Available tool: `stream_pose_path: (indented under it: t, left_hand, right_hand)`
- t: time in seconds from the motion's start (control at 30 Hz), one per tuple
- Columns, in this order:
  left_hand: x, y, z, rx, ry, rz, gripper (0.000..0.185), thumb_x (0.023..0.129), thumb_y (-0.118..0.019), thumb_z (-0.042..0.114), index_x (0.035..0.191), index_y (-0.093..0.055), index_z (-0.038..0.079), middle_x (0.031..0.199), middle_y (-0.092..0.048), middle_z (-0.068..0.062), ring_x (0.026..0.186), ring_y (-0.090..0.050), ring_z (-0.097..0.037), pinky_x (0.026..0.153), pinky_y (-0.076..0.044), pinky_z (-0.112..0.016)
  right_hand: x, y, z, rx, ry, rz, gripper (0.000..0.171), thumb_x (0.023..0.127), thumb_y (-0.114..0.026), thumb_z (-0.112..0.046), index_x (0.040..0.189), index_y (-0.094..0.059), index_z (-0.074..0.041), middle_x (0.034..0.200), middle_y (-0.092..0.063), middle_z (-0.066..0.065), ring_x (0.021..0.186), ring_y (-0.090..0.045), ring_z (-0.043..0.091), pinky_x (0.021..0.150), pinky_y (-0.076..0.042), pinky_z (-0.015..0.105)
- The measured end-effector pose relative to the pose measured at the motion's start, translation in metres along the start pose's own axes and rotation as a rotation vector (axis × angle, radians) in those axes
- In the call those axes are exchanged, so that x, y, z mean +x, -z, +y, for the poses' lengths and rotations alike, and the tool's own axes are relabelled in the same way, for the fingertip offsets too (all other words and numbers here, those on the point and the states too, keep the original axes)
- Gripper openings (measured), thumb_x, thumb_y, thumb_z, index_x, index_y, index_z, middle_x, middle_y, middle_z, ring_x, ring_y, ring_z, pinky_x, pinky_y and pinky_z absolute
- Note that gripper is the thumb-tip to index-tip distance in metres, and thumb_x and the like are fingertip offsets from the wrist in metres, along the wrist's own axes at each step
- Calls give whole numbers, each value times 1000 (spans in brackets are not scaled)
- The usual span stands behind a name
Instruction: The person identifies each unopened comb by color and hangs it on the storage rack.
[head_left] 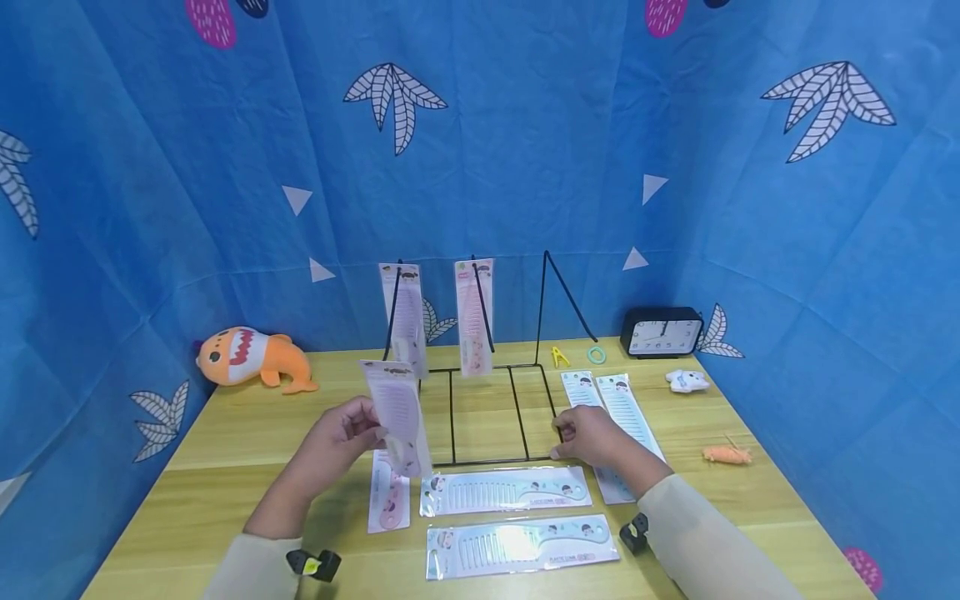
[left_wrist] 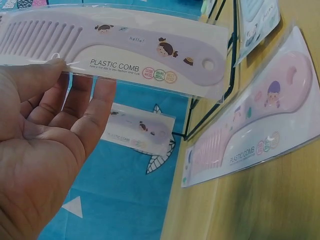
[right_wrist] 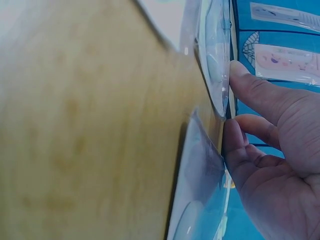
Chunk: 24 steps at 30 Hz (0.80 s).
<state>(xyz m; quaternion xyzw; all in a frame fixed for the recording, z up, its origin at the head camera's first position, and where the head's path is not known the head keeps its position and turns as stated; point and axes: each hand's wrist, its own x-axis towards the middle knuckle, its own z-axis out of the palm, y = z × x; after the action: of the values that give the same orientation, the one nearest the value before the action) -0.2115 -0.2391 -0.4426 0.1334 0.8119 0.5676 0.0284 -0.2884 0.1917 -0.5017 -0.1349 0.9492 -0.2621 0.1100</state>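
Note:
My left hand (head_left: 341,442) pinches a packaged purple plastic comb (head_left: 397,412) between thumb and fingers, holding it raised at the left front of a black wire rack (head_left: 452,417). In the left wrist view the purple comb's handle end (left_wrist: 195,62) points away from the hand. At the rack's right front corner, my right hand (head_left: 592,435) grips the base wire with thumb and fingertips. Another purple comb (head_left: 409,325) hangs from the rack's left hook, and a pink comb (head_left: 473,333) from the middle one. The right hook has nothing on it.
Below the raised comb lies a packaged pink comb (head_left: 388,504). Two blue combs (head_left: 506,490) lie crosswise in front of the rack, and two more blue combs (head_left: 626,408) to its right. An orange plush toy (head_left: 258,358), a clock (head_left: 662,333) and small trinkets stand around the table.

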Motion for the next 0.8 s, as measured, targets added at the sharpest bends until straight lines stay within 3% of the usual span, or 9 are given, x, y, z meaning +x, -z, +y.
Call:
stream_pose_path:
  t: [0.17,0.43,0.6,0.8]
  left_hand:
    - [0,1,4,-5,5,14,20,108,-59,-3,126,-66,3,132,-72,-17,118,-74,-20,95,-67,-30]
    - [6,-1,2,-15,29,32,16,108,-60,-1,124,-65,2,125,-72,-17,112,-74,-22,93,-68,-33]
    - [17,-2,-2,-12,71,96,14,110,-61,4,123,-63,4,124,-72,-15,112,-74,-22,94,-69,-36]
    - [40,-2,-6,-10,59,194,13,110,-62,5,122,-62,3,115,-68,-16,105,-73,-20,90,-69,-35]
  right_hand:
    - [0,0,0,-3,-2,-1,56,87,-95,-24,135,-75,-4,107,-71,-1,96,-60,15,96,-60,44]
    - [0,-1,0,-2,4,-2,52,88,-94,-23,133,-76,-5,97,-66,-2,92,-57,16,86,-54,39]
    - [0,0,-1,0,4,-3,54,87,-94,-23,134,-75,-5,100,-67,-2,93,-57,16,87,-56,40]
    - [0,0,-1,-3,-13,-8,54,88,-94,-24,135,-75,-6,104,-70,-1,94,-58,16,91,-58,42]
